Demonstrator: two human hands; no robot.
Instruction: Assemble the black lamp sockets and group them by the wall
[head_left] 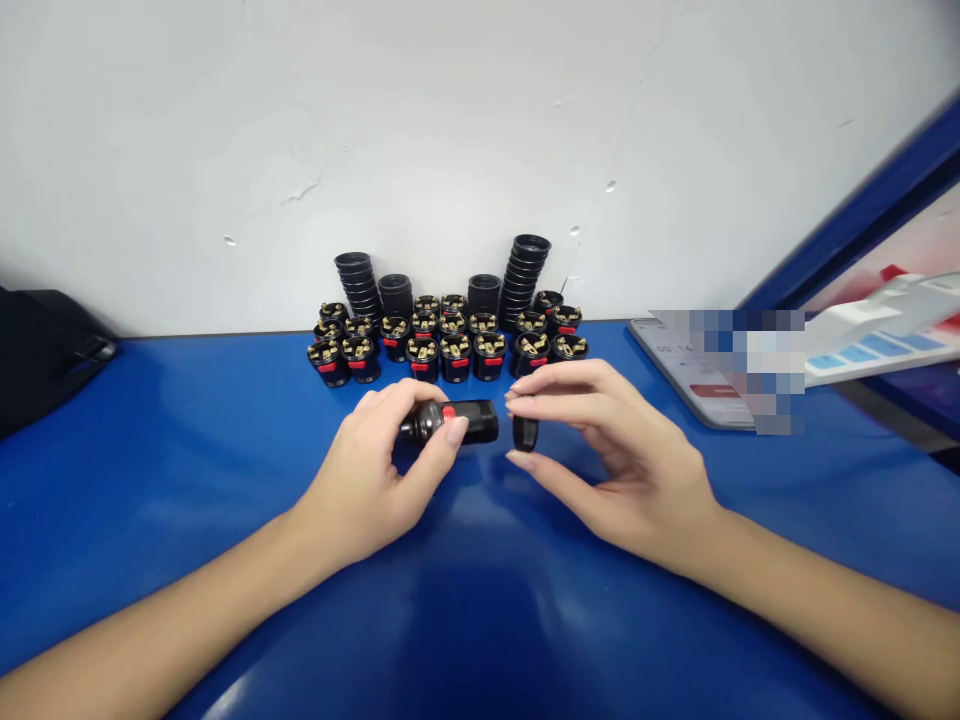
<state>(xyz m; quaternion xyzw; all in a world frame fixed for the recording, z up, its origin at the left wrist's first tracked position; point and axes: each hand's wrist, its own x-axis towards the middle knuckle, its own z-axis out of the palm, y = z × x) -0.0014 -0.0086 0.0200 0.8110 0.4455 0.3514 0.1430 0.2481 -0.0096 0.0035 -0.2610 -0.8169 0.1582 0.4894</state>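
My left hand [375, 470] is closed around a black lamp socket body [469, 421] with a red button, held on its side just above the blue table [150, 480]. My right hand [622, 450] pinches a small black ring [526, 433] between thumb and forefinger, right beside the open end of the socket body, a narrow gap between them.
Several black socket bodies with brass contacts and red tabs [450, 345] stand in rows by the white wall. Behind them rise stacks of black rings [525, 280]. A phone [686, 375] lies at the right, a black bag [45, 350] at the left.
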